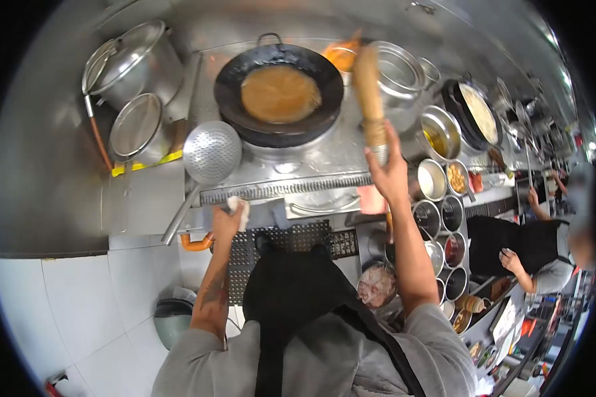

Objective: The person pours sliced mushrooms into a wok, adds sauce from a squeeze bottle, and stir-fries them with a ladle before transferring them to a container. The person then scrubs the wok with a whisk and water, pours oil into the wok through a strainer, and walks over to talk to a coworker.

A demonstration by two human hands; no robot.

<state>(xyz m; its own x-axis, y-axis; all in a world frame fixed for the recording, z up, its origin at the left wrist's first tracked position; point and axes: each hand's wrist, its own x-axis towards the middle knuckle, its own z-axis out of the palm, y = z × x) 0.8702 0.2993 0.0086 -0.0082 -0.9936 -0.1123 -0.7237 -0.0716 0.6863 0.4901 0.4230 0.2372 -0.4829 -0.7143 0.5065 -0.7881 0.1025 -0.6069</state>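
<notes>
At the left, a lidded pot (146,74) stands beside the left edge of the stove top (346,157), and a fine sieve (136,127) is in front of it. A perforated ladle (212,152) lies near the left front corner of the stove top, and its handle reaches out past the front edge. Just below this corner is the left hand (224,225); its fingers are folded on a white cloth (244,216), at the front edge. In the middle of the stove top sits a black wok (228,91), which contains a brown liquid (281,94). To the right of the wok, the right hand (389,171) is closed firmly around the lower end of a bamboo brush (369,99). The brush is upraised, a little blurred, and apart from the wok. Behind it, near the back edge, is something orange (341,58), and next comes a round metal pot (414,78). Further right there are round containers (428,218) in rows, and a co-worker in a black apron (503,245).
</notes>
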